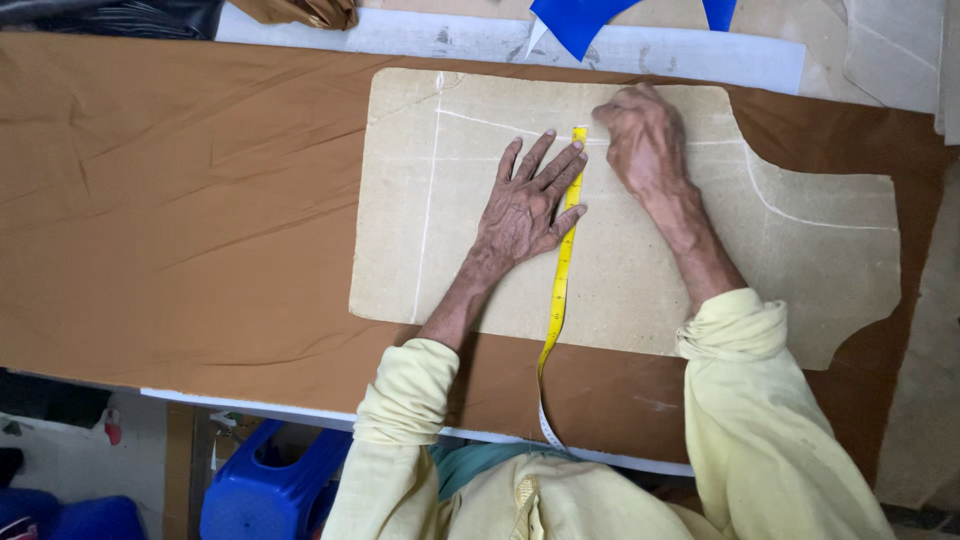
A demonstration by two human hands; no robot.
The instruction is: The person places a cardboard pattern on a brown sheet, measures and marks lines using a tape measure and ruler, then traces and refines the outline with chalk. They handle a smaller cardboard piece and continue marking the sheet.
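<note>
A tan cardboard pattern [640, 270] with white chalk lines lies on brown fabric [180, 220] spread over the table. A yellow tape measure [562, 270] runs across the pattern from its far edge back toward me. My left hand [525, 200] lies flat with fingers spread, pressing the tape against the cardboard. My right hand [642, 135] is closed near the tape's far end, fingertips on the cardboard; whether it pinches chalk or the tape end is hidden.
A blue plastic stool [270, 490] stands under the table's near edge. Blue fabric pieces [580, 18] and white paper [500, 42] lie along the far side. More cardboard patterns [900, 50] sit at the far right.
</note>
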